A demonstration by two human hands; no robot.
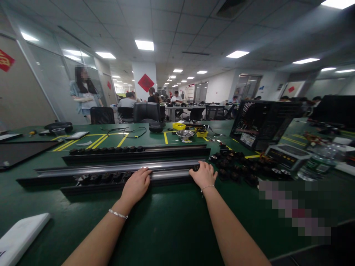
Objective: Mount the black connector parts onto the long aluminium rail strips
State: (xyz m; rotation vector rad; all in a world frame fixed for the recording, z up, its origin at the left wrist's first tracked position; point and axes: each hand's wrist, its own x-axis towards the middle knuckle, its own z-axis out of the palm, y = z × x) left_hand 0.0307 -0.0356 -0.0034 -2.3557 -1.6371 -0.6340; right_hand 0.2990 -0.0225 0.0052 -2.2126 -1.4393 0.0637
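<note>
On the green table (172, 225), both hands rest on a long rail (111, 170).

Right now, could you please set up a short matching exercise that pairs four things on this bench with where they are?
1. left hand
2. right hand
3. metal bowl
4. white pad

a. near left corner of the green table
b. right end of the long rail
c. far side, by the yellow tray
d. middle of the rail

Pairs: 1-d, 2-b, 3-c, 4-a
</note>
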